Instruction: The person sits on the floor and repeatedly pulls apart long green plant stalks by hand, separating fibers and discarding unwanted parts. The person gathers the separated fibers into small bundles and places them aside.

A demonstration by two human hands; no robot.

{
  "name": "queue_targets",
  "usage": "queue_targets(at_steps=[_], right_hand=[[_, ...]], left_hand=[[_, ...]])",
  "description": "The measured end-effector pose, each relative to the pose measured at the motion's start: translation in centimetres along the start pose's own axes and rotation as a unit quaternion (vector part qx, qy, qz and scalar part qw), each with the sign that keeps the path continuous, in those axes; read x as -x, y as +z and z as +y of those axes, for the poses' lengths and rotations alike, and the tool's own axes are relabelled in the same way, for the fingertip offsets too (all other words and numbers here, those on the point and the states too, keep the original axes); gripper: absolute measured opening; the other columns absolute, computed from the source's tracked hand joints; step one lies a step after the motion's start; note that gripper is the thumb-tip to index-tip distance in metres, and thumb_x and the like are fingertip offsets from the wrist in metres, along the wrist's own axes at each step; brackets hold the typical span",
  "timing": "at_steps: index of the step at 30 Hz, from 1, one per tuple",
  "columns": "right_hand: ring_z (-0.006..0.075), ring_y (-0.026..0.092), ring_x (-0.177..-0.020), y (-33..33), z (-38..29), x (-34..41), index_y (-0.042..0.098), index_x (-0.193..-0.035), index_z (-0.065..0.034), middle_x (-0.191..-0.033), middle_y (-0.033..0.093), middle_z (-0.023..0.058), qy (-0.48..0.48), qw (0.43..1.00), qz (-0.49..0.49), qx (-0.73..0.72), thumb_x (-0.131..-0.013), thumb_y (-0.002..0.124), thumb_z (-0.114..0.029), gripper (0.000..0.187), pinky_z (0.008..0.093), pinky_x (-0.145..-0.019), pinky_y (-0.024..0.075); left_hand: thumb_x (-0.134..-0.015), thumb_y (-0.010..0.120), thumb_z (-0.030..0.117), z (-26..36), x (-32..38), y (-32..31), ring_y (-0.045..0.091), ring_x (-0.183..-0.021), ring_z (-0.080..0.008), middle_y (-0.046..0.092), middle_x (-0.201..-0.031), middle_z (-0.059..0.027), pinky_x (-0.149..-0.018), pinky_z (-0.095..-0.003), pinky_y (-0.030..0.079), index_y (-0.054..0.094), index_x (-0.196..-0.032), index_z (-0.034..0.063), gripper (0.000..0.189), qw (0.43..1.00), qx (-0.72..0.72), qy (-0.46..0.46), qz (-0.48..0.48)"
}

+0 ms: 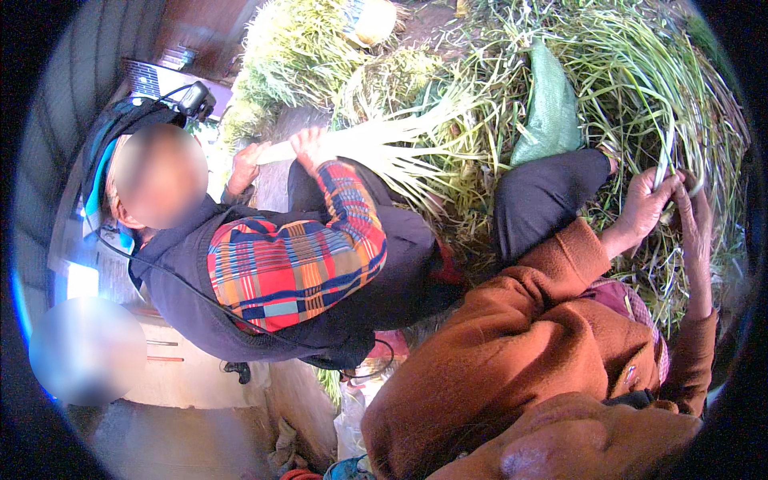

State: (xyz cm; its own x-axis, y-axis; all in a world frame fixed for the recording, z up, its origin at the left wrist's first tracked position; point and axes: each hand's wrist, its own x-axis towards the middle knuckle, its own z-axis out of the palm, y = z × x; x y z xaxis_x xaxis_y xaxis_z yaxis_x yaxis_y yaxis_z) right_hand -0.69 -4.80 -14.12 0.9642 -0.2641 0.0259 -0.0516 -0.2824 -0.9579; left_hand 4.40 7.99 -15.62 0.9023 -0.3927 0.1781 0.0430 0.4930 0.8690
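My left hand [641, 207], below an orange-brown sleeve, grips a few long green leafy stalks [667, 141] near their pale ends. Close against it, my right hand [693, 210] has its fingers on the pale end of a stalk, thumb and fingertips meeting the left hand's. The stalks look like green onion or garlic; which is not clear. Their leaves run up into a large heap [636, 72] of similar greens. Loose leaves and dry bits lie under both hands.
At the left a co-worker in a plaid-sleeved top holds a bundle of pale-stemmed greens [360, 144]. A green woven sack [547, 108] lies beside my dark-trousered knee [540, 198]. More heaped greens [294, 54] and a whitish container [372, 23] are at the top.
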Motion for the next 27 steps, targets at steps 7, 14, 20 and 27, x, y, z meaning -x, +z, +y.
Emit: queue_targets(at_steps=[7, 14, 20, 27], right_hand=[[0.0160, 0.053, -0.104, -1.7, 2.1, -0.4, 0.054, -0.126, -0.0032, -0.118, 0.058, 0.0091, 0.068, 0.980, 0.044, -0.184, -0.097, 0.039, -0.037, 0.046, 0.0293, -0.090, 0.0404], [0.0095, 0.047, -0.079, -8.8, 9.2, -2.2, 0.055, -0.126, -0.0069, -0.104, 0.058, 0.0016, 0.083, 0.978, 0.121, -0.146, -0.097, 0.041, -0.035, 0.042, 0.0211, -0.066, 0.0382], [0.0193, 0.046, -0.116, -12.8, 13.6, -2.3, 0.046, -0.136, -0.0096, -0.129, 0.049, 0.0102, -0.114, 0.975, 0.104, 0.162, -0.100, 0.032, -0.025, 0.041, 0.0316, -0.096, 0.0362], [0.0221, 0.044, -0.123, -8.4, 8.7, -3.1, 0.045, -0.137, -0.0130, -0.135, 0.045, 0.0128, -0.175, 0.932, 0.015, 0.318, -0.100, 0.033, -0.023, 0.040, 0.0321, -0.104, 0.0318]], left_hand=[[-0.093, 0.056, 0.034, 1.5, 0.1, 0.1, 0.047, -0.054, -0.0036, 0.056, -0.071, 0.0026, -0.039, -0.0173, 0.032, 0.058, -0.089, 0.0102, 0.024, 0.973, 0.156, -0.170, 0.028], [-0.095, 0.052, 0.034, 2.6, -0.9, -1.6, 0.043, -0.046, -0.0052, 0.049, -0.060, 0.0022, -0.034, -0.0188, 0.030, 0.055, -0.080, 0.0074, 0.031, 0.975, 0.103, -0.197, -0.019], [-0.099, 0.045, 0.027, 2.6, -1.6, -2.0, 0.050, -0.050, -0.0058, 0.056, -0.080, -0.0026, -0.044, -0.0209, 0.044, 0.057, -0.090, 0.0003, 0.031, 0.996, -0.064, 0.026, 0.061], [-0.083, 0.061, 0.008, 1.8, 1.2, 1.5, 0.048, -0.068, -0.0048, 0.058, -0.078, 0.0013, -0.063, -0.0235, 0.043, 0.059, -0.104, 0.0006, 0.023, 0.989, -0.078, 0.005, -0.122]])
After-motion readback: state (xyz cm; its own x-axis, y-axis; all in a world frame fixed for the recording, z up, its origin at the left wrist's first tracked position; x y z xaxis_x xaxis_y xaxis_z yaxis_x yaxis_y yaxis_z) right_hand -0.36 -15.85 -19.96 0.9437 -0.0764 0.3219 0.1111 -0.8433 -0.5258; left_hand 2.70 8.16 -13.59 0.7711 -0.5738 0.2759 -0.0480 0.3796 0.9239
